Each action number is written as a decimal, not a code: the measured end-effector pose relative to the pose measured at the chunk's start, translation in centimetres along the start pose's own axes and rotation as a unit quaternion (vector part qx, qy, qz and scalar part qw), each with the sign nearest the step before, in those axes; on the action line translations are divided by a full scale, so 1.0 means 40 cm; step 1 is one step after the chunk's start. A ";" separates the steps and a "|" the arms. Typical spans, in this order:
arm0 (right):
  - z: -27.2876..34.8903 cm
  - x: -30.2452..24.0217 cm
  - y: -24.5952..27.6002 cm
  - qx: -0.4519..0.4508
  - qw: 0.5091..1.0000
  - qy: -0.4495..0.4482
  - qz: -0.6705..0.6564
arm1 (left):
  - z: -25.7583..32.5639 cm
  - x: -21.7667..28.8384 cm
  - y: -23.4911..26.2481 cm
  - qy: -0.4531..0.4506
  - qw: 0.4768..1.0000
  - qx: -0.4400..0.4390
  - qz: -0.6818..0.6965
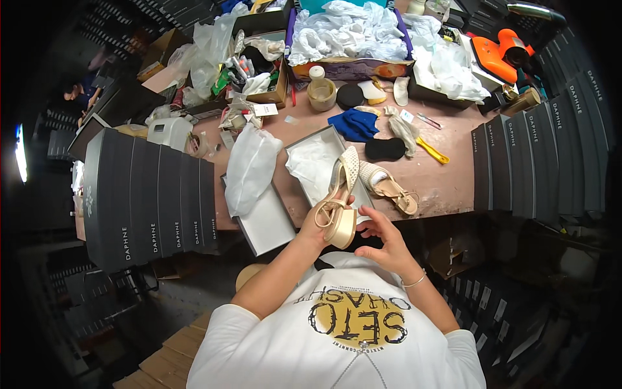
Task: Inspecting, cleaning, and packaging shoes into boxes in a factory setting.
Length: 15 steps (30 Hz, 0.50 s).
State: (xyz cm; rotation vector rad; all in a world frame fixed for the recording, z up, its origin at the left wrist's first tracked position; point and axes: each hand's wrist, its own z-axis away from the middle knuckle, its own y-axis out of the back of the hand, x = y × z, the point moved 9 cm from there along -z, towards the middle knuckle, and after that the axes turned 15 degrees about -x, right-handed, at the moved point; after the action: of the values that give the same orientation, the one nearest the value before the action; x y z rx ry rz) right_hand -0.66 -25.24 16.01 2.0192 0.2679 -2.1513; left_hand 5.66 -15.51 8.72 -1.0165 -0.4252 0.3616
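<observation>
A beige woven slingback shoe (341,223) with a block heel is raised in front of me, tilted with its heel toward me. My left hand (316,223) grips it from the left, its fingers partly hidden behind the shoe. Just right of the heel, my right hand (383,243) is held with fingers apart and nothing in it. The matching shoe (392,189) lies on the table beyond my right hand. Behind the held shoe sits an open shoebox (327,139) with white tissue paper (310,170). Left of it, a white plastic bag (251,172) rests over a box lid (267,223).
Stacked dark shoeboxes flank the table at left (139,201) and right (538,155). Farther back lie a blue cloth (354,124), a black pad (385,150), a yellow-handled brush (433,150) and a jar (321,97). A carton of crumpled white paper (350,32) stands at the back.
</observation>
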 end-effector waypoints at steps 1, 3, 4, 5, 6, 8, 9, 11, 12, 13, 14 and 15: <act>-0.004 -0.003 -0.008 0.001 1.000 0.009 -0.009 | 0.005 -0.008 -0.013 0.000 1.000 -0.004 0.003; -0.010 -0.011 -0.010 0.003 1.000 0.004 0.030 | -0.009 -0.025 0.008 0.005 0.999 -0.049 -0.005; -0.011 -0.014 -0.008 0.005 0.999 0.001 0.051 | -0.014 -0.030 0.003 0.008 0.997 -0.074 -0.009; -0.010 -0.014 -0.008 0.000 0.999 -0.002 0.054 | -0.013 -0.034 0.012 0.012 0.998 -0.061 -0.020; -0.008 -0.013 -0.006 -0.005 0.998 -0.006 0.057 | -0.012 -0.040 0.015 0.018 0.998 -0.057 -0.008; -0.003 -0.007 0.004 -0.005 1.000 -0.003 0.021 | -0.015 -0.052 0.022 0.028 0.998 -0.054 0.017; 0.003 0.005 0.007 0.000 1.000 0.002 -0.018 | -0.013 -0.045 0.031 0.002 0.999 -0.041 0.007; 0.012 0.027 0.022 0.021 0.996 0.015 -0.088 | -0.009 -0.029 0.037 -0.053 0.998 -0.013 -0.012; 0.016 0.033 0.034 0.037 0.992 0.021 -0.119 | -0.006 -0.009 0.032 -0.101 0.993 0.001 -0.053; 0.011 0.023 0.041 0.030 0.994 0.013 -0.107 | 0.005 0.014 0.002 -0.150 0.984 0.015 -0.093; 0.005 0.009 0.040 0.025 0.997 -0.007 -0.077 | 0.019 0.041 -0.016 -0.201 0.970 0.030 -0.131; 0.000 -0.007 0.034 0.019 0.998 -0.027 -0.048 | 0.012 0.037 0.012 -0.190 0.965 0.015 -0.180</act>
State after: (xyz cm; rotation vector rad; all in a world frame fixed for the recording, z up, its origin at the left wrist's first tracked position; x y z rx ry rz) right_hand -0.29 -26.57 16.28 2.0022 0.3245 -2.2809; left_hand 6.65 -14.25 8.78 -0.8168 -0.9347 0.2325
